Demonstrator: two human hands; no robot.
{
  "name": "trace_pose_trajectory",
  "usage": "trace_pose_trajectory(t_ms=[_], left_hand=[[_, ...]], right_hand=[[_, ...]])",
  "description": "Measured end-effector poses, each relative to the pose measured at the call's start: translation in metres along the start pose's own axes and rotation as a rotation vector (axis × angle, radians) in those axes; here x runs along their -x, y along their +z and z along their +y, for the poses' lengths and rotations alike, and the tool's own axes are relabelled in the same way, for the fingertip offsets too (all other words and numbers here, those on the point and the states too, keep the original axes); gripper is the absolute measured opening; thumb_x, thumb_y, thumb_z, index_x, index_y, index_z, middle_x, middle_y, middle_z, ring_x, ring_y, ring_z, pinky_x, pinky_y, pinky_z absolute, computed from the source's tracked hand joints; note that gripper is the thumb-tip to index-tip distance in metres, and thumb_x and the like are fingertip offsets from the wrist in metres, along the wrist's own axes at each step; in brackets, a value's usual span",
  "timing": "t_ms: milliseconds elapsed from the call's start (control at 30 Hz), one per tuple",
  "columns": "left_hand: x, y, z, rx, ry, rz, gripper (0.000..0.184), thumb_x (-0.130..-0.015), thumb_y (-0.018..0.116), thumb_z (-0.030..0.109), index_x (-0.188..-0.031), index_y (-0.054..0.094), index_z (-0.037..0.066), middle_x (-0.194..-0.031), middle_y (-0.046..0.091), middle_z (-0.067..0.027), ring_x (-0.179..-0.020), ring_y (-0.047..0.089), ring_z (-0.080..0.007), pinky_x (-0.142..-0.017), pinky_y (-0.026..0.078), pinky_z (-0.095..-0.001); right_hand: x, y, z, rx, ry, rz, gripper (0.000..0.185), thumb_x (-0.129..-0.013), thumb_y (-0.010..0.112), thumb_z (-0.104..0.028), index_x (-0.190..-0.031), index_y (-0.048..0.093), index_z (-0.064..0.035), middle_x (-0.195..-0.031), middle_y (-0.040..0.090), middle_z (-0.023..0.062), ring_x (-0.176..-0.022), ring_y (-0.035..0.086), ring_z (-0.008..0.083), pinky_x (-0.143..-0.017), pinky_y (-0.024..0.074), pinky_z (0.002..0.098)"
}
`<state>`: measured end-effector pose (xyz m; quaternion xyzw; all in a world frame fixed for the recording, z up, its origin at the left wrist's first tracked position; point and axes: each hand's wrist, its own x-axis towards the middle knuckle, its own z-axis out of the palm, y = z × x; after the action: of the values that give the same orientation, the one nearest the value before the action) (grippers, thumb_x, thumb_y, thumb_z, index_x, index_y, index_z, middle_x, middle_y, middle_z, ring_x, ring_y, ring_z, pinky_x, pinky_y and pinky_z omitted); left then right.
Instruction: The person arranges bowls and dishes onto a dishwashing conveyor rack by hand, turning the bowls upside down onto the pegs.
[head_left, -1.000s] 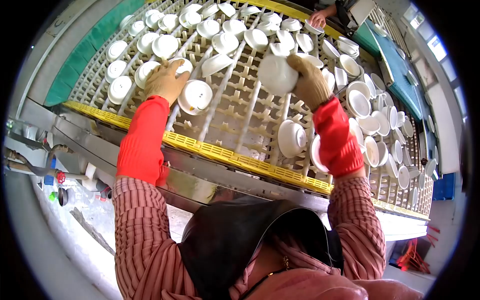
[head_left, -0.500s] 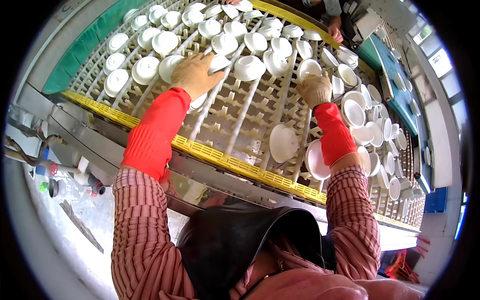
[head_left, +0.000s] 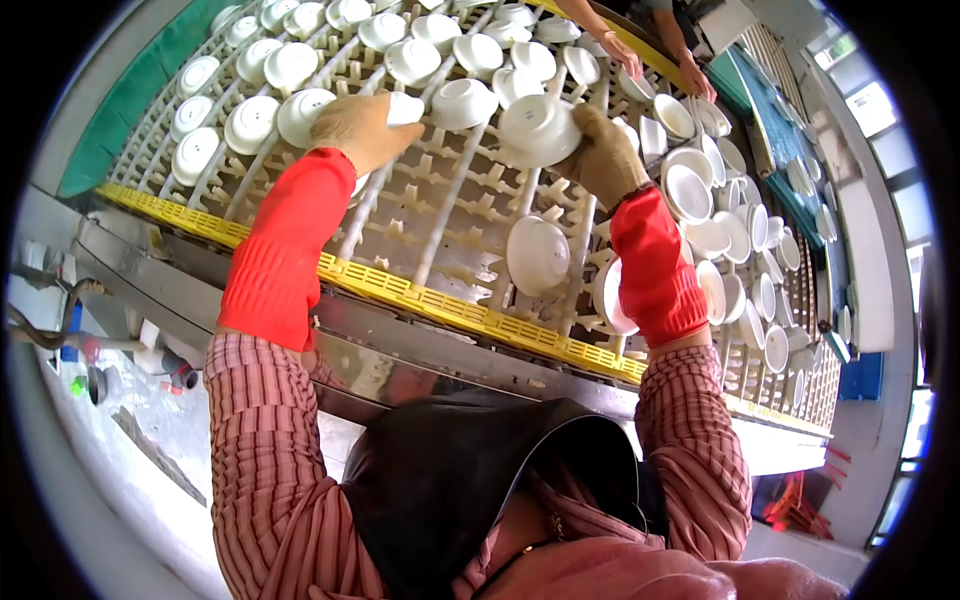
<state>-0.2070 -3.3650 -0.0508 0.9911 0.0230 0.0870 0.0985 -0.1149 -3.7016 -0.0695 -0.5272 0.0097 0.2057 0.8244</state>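
Observation:
My right hand (head_left: 604, 152), in a tan glove with a red cuff, grips the right edge of a white bowl (head_left: 537, 130), turned base up above the rack. My left hand (head_left: 362, 130), gloved the same way, lies over the rack between a white bowl (head_left: 303, 117) at its left and a partly covered one (head_left: 404, 110) by its fingers. Its thumb is spread to the right; whether it grips either bowl is unclear. Below my right hand, a tilted white bowl (head_left: 538, 255) rests on the pegged rack (head_left: 411, 205).
A yellow edge strip (head_left: 440, 306) runs along the rack's near side. Many white bowls stand crowded at the right (head_left: 688, 192). A co-worker's hands (head_left: 622, 54) reach in at the top. Beyond the far edge is a blue-green belt (head_left: 775, 120) with more bowls.
My right hand has drawn back left from the crowded bowls with a bowl in its grip. My left hand has shifted slightly left. Rack and bowls appear further left; another person's hand reaches in further.

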Motion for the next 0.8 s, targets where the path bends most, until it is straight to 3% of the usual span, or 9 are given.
trace_pose_trajectory(t_ms=[133,200,300,333,400,500,667,700,800], left_hand=[[0.009,-0.015,0.038,-0.128,0.254,0.167,0.052,-0.098,0.076,0.048,-0.127,0.074,0.005,-0.115,0.077,-0.0179,-0.112,0.071,-0.0378,-0.098,0.055,-0.0505],[0.015,-0.013,0.061,-0.072,0.458,0.323,0.047,-0.096,0.079,0.043,-0.122,0.073,0.005,-0.113,0.074,-0.0152,-0.111,0.068,-0.0352,-0.100,0.053,-0.0488],[0.035,-0.003,0.127,0.128,0.798,0.336,0.051,-0.087,0.084,0.040,-0.116,0.070,0.001,-0.107,0.068,-0.0145,-0.105,0.065,-0.0325,-0.097,0.053,-0.0470],[0.045,0.004,0.152,0.080,0.896,0.298,0.057,-0.085,0.086,0.054,-0.109,0.072,0.004,-0.101,0.067,-0.0095,-0.102,0.064,-0.0250,-0.096,0.056,-0.0432],[0.070,0.018,0.198,0.087,1.125,0.233,0.061,-0.076,0.088,0.051,-0.112,0.073,0.003,-0.103,0.066,-0.0108,-0.101,0.065,-0.0263,-0.091,0.058,-0.0442],[0.096,0.069,0.236,0.078,1.345,0.422,0.036,-0.079,0.078,0.031,-0.107,0.078,0.009,-0.099,0.074,-0.0100,-0.110,0.068,-0.0292,-0.103,0.058,-0.0453],[0.093,0.071,0.248,-0.089,1.212,-0.013,0.022,-0.085,0.074,0.029,-0.103,0.084,0.020,-0.100,0.079,-0.0062,-0.121,0.071,-0.0286,-0.096,0.061,-0.0446],[0.093,0.064,0.250,-0.126,1.139,-0.103,0.020,-0.087,0.074,0.030,-0.102,0.084,0.021,-0.098,0.079,-0.0063,-0.117,0.073,-0.0288,-0.093,0.061,-0.0449],[0.091,0.058,0.254,0.155,0.789,-0.310,0.025,-0.100,0.071,0.037,-0.107,0.086,0.019,-0.097,0.080,-0.0097,-0.094,0.078,-0.0317,-0.083,0.062,-0.0461]], right_hand=[[0.029,-0.034,-0.014,1.171,-0.251,0.193,0.054,-0.109,0.060,-0.054,-0.124,0.078,-0.0054,-0.103,0.085,0.0093,-0.102,0.081,0.0265,-0.088,0.0629,0.0431],[0.038,-0.063,-0.036,1.948,-0.597,0.287,0.057,-0.098,0.066,-0.058,-0.120,0.078,-0.0066,-0.110,0.083,0.0163,-0.104,0.078,0.0389,-0.091,0.0608,0.0491],[0.053,-0.105,-0.063,1.927,-0.272,0.529,0.067,-0.093,0.073,-0.057,-0.134,0.071,-0.0048,-0.121,0.080,0.0232,-0.111,0.078,0.0417,-0.099,0.0596,0.0511],[0.055,-0.123,-0.069,2.018,-0.190,0.522,0.072,-0.091,0.074,-0.061,-0.134,0.070,-0.0037,-0.121,0.079,0.0251,-0.113,0.077,0.0421,-0.101,0.0589,0.0528],[0.043,-0.186,-0.049,2.223,-0.372,0.619,0.083,-0.090,0.074,-0.064,-0.148,0.065,-0.0051,-0.124,0.079,0.0258,-0.115,0.076,0.0423,-0.106,0.0572,0.0514],[0.028,-0.213,-0.046,2.173,-0.303,0.470,0.078,-0.093,0.068,-0.068,-0.136,0.074,-0.0034,-0.120,0.079,0.0273,-0.115,0.076,0.0431,-0.105,0.0574,0.0505],[0.067,-0.152,-0.055,1.779,-0.168,0.429,0.072,-0.097,0.058,-0.069,-0.114,0.084,-0.0033,-0.110,0.079,0.0294,-0.104,0.078,0.0437,-0.098,0.0588,0.0538],[0.071,-0.133,-0.061,1.777,-0.150,0.438,0.053,-0.100,0.063,-0.053,-0.120,0.081,-0.0066,-0.103,0.079,0.0284,-0.100,0.078,0.0455,-0.090,0.0594,0.0542],[0.069,-0.128,-0.072,1.632,-0.682,0.040,0.036,-0.108,0.060,-0.034,-0.128,0.076,-0.0074,-0.109,0.078,0.0270,-0.109,0.075,0.0460,-0.093,0.0588,0.0494]])
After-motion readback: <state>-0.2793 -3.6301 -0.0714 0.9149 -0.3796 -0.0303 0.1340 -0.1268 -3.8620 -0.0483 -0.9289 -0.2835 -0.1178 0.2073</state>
